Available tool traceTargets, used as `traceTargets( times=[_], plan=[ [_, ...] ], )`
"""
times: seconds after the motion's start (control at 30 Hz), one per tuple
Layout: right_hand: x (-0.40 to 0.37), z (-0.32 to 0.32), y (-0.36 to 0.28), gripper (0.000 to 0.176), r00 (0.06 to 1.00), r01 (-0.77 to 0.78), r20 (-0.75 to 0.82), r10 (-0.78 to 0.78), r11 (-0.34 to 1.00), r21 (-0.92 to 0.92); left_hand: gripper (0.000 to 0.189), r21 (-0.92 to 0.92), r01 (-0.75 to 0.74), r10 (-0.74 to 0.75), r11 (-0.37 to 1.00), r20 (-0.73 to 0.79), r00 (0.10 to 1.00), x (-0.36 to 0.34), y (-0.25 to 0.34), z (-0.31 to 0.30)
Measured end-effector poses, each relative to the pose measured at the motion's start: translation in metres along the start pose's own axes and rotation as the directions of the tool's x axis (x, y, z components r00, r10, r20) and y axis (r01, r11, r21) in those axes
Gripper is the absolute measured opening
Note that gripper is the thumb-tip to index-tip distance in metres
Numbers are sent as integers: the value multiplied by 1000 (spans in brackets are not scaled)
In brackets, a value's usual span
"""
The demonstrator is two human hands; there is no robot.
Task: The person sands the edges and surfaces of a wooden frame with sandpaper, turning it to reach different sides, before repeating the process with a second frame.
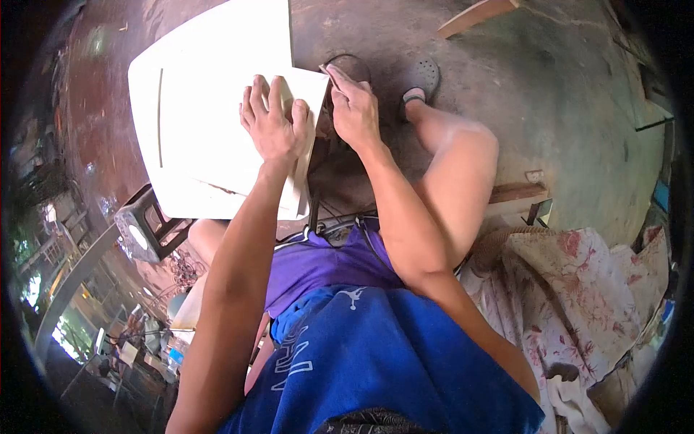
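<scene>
A large white panel with an angled outline lies in front of me, overexposed in the light, with a thin groove near its left side. My left hand rests flat on its surface, fingers spread, close to the right edge. Just beyond that edge, my right hand is closed with its fingers pointing forward, pinching a thin, flat, brownish piece against the panel's corner. Most of this piece is hidden by the fingers, and its kind cannot be made out.
A dark frame-like stand is by the panel's lower left. A flowered cloth is heaped at the right, near a wooden piece. Another wooden board lies on the floor ahead. Cluttered items fill the lower left.
</scene>
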State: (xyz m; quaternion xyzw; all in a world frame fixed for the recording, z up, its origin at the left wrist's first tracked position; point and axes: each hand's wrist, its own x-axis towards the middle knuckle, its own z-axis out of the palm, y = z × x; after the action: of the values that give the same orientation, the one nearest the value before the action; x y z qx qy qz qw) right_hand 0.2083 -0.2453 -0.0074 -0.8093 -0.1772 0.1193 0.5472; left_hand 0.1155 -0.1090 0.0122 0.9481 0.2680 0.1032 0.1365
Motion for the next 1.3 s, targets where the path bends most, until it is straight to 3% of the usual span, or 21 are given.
traceTargets(
  times=[0.13,0.23,0.3,0.43,0.6,0.77,0.97,1.1,1.3],
  plan=[
    [-1,2,-3,43,998,-38,-48,41,997,65,61,-15,5,-5,1000,9,1000,0,0,-2],
    [3,1,-2,43,1000,15,16,-14,1000,-24,62,-8,7,-7,1000,13,1000,1,2,-2],
    [-5,5,-5,43,995,41,-95,-39,999,20,62,3,23,-23,1000,18,1000,0,1,-3],
    [2,4,-4,45,993,88,-72,-90,996,-19,62,-6,5,-5,1000,20,1000,0,1,-2],
    [1,9,-3,41,994,49,-99,-35,989,137,60,12,-23,22,1000,18,1000,-3,0,-4],
    [-2,5,-6,42,989,90,-125,-84,995,44,60,21,-11,11,1000,21,1000,1,1,-3],
    [-2,6,-2,41,993,35,-112,-37,999,-17,62,36,-3,2,999,26,1000,1,-2,1],
    [-6,11,0,42,987,45,-156,-34,997,66,62,20,-12,12,1000,20,1000,-3,-3,0],
    [-6,13,-6,46,971,118,-209,-113,993,11,61,7,2,-2,1000,15,1000,-1,-2,2]
  ],
)
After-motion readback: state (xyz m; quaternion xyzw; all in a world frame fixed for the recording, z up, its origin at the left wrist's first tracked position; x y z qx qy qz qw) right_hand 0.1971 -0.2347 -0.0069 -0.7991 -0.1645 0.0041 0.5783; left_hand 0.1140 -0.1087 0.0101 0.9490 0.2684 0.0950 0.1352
